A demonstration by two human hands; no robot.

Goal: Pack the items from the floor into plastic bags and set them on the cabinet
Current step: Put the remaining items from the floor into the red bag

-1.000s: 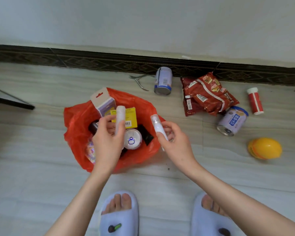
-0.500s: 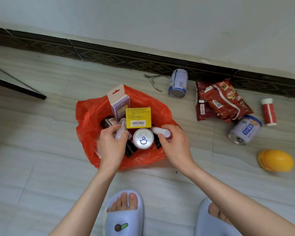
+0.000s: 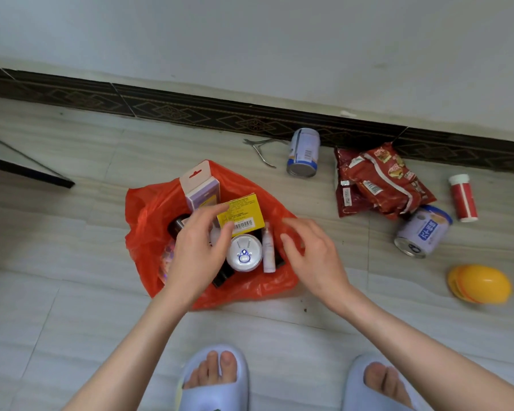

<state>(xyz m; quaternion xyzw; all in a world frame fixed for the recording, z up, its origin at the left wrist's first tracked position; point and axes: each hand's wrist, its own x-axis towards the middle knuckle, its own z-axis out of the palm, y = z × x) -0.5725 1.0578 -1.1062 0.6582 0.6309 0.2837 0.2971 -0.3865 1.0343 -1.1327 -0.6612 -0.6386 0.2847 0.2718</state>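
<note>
Both your left hand (image 3: 201, 256) and right hand (image 3: 315, 256) hover released over the orange bag (image 3: 149, 215), grasping nothing. It's crowded (the tall box (image 3: 201, 188) leans at the far rim), so lifting by one side could spill it.

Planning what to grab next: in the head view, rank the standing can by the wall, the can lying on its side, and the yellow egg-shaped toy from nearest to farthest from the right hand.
From the right hand:
1. Can lying on its side, to its right.
2. Standing can, beyond it by the baseboard.
3. Yellow egg-shaped toy, far right.
</note>
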